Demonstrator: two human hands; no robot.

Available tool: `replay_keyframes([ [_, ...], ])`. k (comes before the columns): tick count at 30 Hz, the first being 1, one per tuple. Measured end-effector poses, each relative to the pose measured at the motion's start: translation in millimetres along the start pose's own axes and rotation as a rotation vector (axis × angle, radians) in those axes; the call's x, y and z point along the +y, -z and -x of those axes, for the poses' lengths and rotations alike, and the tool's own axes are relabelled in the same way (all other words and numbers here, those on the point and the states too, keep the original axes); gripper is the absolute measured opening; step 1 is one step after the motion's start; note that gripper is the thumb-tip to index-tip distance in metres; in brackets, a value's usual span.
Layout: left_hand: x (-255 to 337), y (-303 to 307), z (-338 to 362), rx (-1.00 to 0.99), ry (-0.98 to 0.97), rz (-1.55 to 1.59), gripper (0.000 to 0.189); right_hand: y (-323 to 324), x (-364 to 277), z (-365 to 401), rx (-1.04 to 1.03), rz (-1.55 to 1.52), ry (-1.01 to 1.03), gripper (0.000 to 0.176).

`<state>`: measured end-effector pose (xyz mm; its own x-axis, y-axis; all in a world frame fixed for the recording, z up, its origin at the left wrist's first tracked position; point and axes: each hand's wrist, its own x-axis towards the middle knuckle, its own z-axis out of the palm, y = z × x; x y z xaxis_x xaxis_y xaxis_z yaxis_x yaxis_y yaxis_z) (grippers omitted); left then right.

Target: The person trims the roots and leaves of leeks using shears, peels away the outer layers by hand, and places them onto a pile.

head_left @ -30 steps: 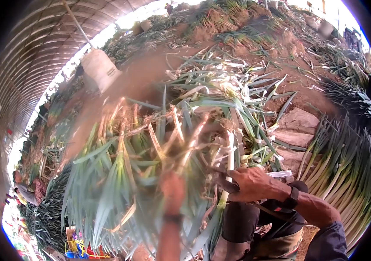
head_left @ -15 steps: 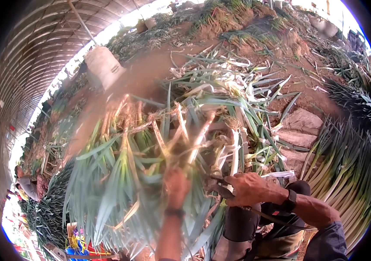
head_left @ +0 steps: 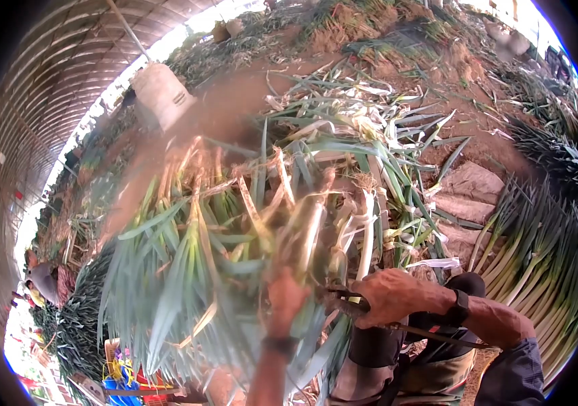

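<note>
My left hand (head_left: 287, 296), blurred by motion, is closed round the green lower part of a leek (head_left: 312, 233), its root end pointing up and away from me. Whitish stem shows above the fingers. To its right, my right hand (head_left: 385, 296) is wrapped round a dark hand tool (head_left: 345, 298); blur hides its exact kind. The tool's end points left, close to my left hand. A pile of untrimmed leeks (head_left: 187, 250) with brown, dirty stems spreads under and left of my left hand. Just beyond my right hand stands a paler leek (head_left: 366, 237) with roots showing.
Cleaned-looking leeks (head_left: 539, 271) lie in rows at the right. Stripped leaves (head_left: 370, 128) heap up ahead. A pale block (head_left: 162, 95) holds a post at far left. Another person (head_left: 45, 281) is at the left edge, near a dark-green leek stack (head_left: 86, 318).
My left hand has shifted slightly right. The leek in it shows more white stem, with loose outer skin beside it. My right hand and the tool have barely moved.
</note>
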<state>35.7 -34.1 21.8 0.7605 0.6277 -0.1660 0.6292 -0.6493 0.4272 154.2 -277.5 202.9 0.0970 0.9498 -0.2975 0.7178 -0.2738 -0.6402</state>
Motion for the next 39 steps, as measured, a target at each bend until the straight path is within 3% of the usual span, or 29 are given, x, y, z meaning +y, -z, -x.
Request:
replay_keyframes([
  [5,-28,-33,-6,0.076,-0.112,0.082,0.067,5,-11,-1,-0.05,-0.083,-0.078,0.051],
  [7,-7,-11,5,0.022,-0.038,0.056,0.065,2,-10,-4,-0.036,-0.056,-0.083,0.053],
  [17,3,-4,10,0.086,-0.091,0.077,0.048,-10,20,-24,0.149,0.09,-0.182,0.059],
  [23,-12,-25,0,0.234,-0.249,-0.042,0.045,-10,38,-43,0.258,0.083,-0.271,0.059],
  [26,1,-13,5,0.156,-0.137,-0.018,0.046,-18,57,-55,0.315,0.059,-0.282,0.069],
  [31,-2,-13,0,0.152,-0.15,-0.027,0.047,-15,71,-69,0.364,0.088,-0.303,0.087],
  [35,0,-3,-3,0.001,-0.089,0.019,0.049,-10,86,-83,0.351,0.037,-0.321,0.085],
  [39,-2,-1,-2,0.018,-0.106,0.026,0.058,-9,96,-96,0.393,0.074,-0.292,0.082],
])
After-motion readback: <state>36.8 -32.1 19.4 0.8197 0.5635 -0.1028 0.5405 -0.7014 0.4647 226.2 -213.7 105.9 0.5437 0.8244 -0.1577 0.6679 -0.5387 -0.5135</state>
